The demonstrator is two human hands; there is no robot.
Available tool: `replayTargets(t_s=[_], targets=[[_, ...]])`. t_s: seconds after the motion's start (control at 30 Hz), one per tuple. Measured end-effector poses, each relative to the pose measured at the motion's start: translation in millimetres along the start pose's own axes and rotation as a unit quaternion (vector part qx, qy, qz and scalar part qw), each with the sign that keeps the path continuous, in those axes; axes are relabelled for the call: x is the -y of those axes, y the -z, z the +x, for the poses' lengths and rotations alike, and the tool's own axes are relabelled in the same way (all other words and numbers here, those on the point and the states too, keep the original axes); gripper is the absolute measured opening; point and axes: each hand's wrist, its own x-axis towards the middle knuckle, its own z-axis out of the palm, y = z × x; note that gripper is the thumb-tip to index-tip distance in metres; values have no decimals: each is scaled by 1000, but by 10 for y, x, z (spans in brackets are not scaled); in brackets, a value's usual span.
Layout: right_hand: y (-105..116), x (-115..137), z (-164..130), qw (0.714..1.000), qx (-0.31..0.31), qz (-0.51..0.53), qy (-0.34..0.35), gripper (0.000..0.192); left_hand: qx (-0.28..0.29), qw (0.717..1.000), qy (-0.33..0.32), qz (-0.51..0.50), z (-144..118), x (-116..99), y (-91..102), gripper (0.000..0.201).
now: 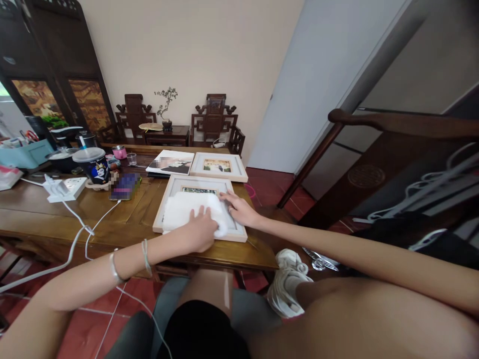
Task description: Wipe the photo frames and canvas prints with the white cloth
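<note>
A pale wooden picture frame (239, 234) lies flat near the table's front edge, with a white mat and a small picture showing at its top. Across its lower part lies a folded white sheet (179, 207), either soft cloth or paper towel; I cannot tell which. My left hand (202, 232) rests on this sheet, palm down, fingers spread. On the frame's right side, my right hand (239, 209) lies with fingers stretched out, its fingertips by the sheet's upper right edge. Part of the picture is hidden under the sheet.
Behind lie a second frame (239, 169) and a white printed board (170, 162). Leftward on the table (145, 214) are a phone (125, 187), a lidded cup (95, 167) and a power strip (71, 189) with trailing cables. Rope (286, 284) and scissors (322, 260) lie at right.
</note>
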Motion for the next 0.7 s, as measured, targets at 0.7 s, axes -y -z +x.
replayTargets(t_s=[0.7], targets=[[8,1,16,1000,1,4,2,64,-195,973,62,109,723,1232,-166,44]])
